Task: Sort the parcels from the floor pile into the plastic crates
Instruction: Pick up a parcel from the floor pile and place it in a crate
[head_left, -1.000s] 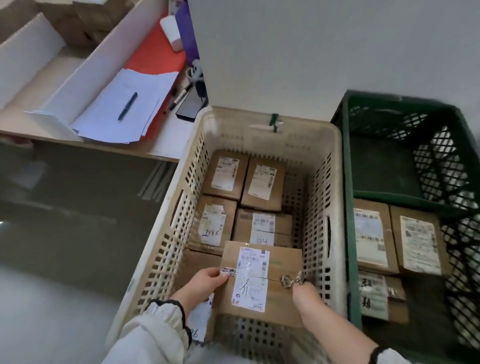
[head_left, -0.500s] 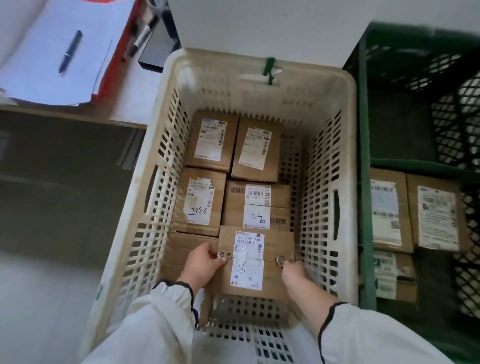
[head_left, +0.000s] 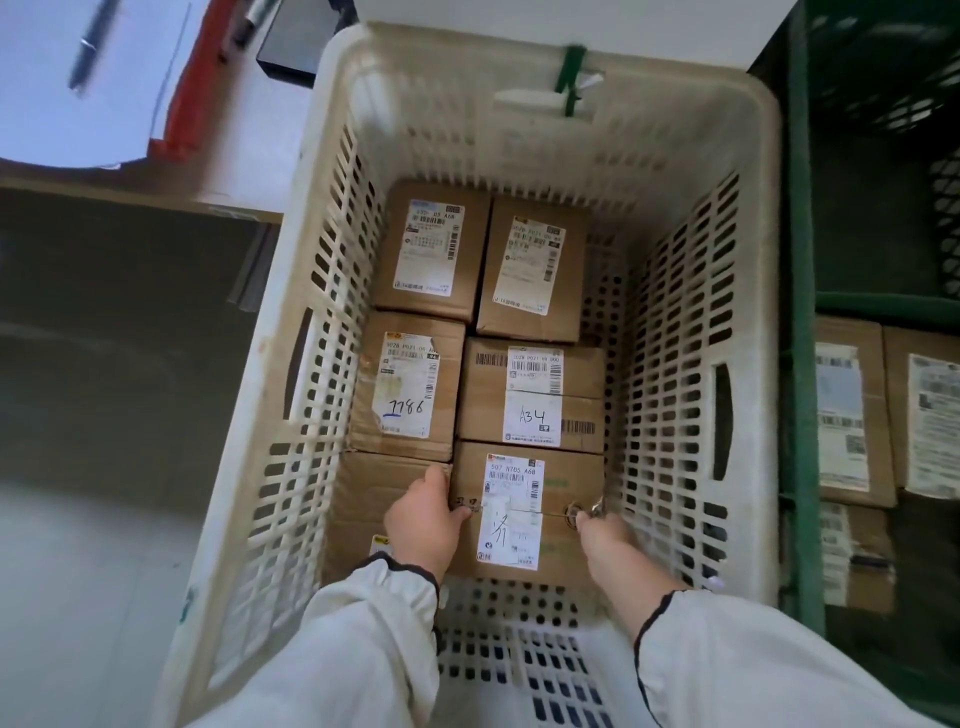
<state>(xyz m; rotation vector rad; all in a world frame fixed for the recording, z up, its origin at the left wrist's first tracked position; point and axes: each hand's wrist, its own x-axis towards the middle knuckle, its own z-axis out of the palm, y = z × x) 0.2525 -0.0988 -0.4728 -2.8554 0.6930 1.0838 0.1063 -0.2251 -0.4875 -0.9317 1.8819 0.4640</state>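
A cream slatted crate (head_left: 670, 332) fills the middle of the view, with a green crate (head_left: 802, 364) just beside it on the right and a desk (head_left: 244, 171) at the upper left. The desk carries white paper (head_left: 62, 119) with a pen (head_left: 91, 44) lying on it. The green crate holds two brown boxes (head_left: 847, 415) side by side, labels up. On the cream crate's floor, cardboard parcels sit packed in two rows: a pair at the far wall (head_left: 431, 249), then one marked 1786 (head_left: 410, 384) and one marked A34 (head_left: 530, 395). Nearest the person lies the held parcel (head_left: 556, 483), touching the A34 box at its far edge and sitting low in the crate's near right part, beside another carton (head_left: 363, 499). The left hand (head_left: 423, 525) grips its left edge, fingers curled round the side and thumb on top. The right hand (head_left: 605, 535) clasps the right edge, fingers bent down between box and crate wall, tips hidden, with a small metal ring (head_left: 574, 512) at its knuckles.
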